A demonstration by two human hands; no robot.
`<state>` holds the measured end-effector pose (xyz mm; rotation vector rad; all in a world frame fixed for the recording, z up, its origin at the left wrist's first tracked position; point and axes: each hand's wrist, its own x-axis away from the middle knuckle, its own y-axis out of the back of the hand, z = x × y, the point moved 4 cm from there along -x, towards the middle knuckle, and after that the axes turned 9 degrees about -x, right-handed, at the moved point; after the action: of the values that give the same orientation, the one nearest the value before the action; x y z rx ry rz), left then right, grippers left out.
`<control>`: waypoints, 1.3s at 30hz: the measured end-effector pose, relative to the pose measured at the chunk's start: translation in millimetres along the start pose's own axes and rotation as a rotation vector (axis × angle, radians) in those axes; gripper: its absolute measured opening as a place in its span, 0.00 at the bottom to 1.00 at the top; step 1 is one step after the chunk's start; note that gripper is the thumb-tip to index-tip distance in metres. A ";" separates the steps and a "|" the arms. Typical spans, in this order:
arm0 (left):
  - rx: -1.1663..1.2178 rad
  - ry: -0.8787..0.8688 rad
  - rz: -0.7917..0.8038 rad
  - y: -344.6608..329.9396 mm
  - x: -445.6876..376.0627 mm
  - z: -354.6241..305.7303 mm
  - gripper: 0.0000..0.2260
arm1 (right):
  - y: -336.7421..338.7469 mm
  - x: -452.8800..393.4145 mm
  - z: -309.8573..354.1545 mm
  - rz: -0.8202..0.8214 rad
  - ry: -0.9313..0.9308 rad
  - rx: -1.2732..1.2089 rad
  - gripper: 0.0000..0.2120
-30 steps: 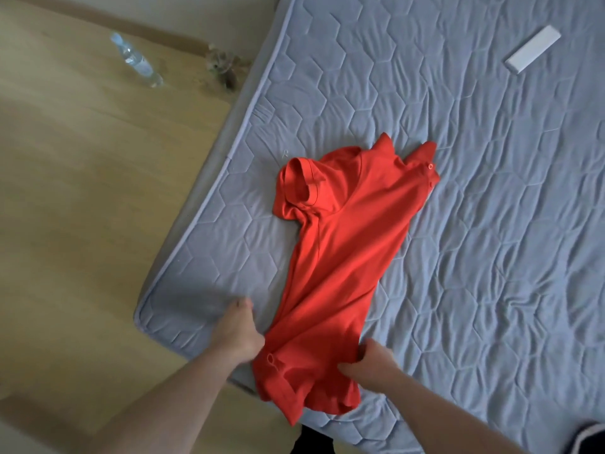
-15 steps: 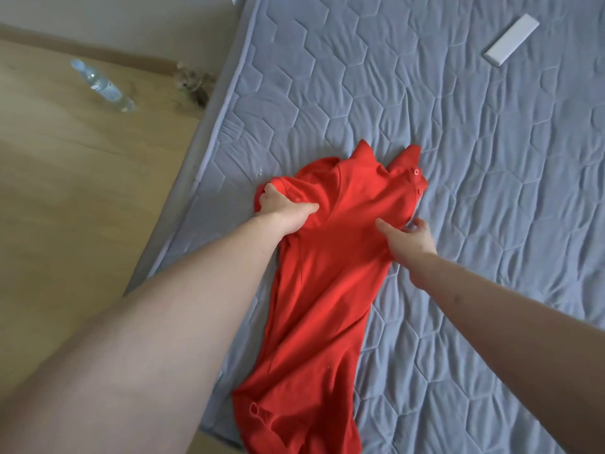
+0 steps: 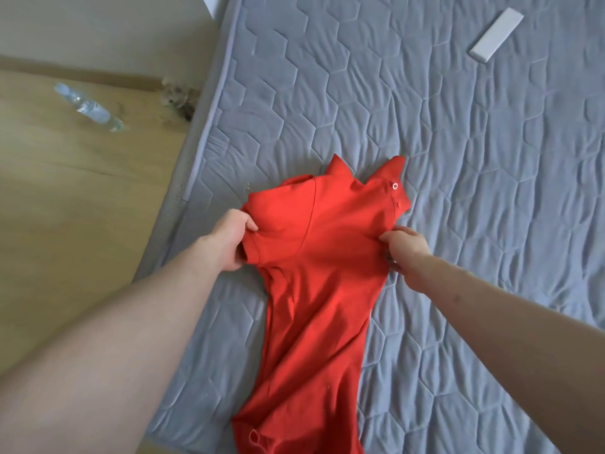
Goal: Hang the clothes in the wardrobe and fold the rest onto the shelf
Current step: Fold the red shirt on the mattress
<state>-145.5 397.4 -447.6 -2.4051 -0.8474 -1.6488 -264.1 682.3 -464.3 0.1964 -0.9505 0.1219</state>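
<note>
Nearest the viewer, two bare forearms reach forward over a bed with a grey quilted mattress [image 3: 458,191]. Between them lies a red polo shirt [image 3: 327,273], folded lengthwise into a long strip. Its hem hangs over the mattress edge at 6 o'clock and its collar points toward 12 o'clock, near the middle of the view.

Further up, at about 9 o'clock from the shirt's middle, the left hand [image 3: 226,242] grips the short sleeve, its fingers [image 3: 250,224] curled over the sleeve's edge. At about 3 o'clock the right hand [image 3: 407,247] pinches the shirt's opposite side just below the collar, fingers bunched on the cloth. Small wrinkles run across the chest between the two hands.

The shirt looks light, soft and limp, so it will likely sag and crease wherever it is not supported. It should not slip or break. Good places to hold it seem to be the shoulder seams, one in each hand, or the firmer collar, which has a white button [image 3: 395,186] at its right tip.

Beyond the shirt, at 1 o'clock, a flat white rectangular object [image 3: 497,34] rests on the mattress, well apart. At 10 o'clock a clear plastic bottle [image 3: 88,108] lies on the wooden floor [image 3: 82,191] beside the bed.
</note>
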 end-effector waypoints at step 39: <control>-1.214 -1.326 -0.034 46.5 157.0 87.2 0.13 | 5.5 199.6 -63.0 0.722 0.836 0.806 0.16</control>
<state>-9.8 452.3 -333.5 -4.2982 0.3680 -0.1509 -100.0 705.0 -336.2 0.4861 -0.0481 1.1691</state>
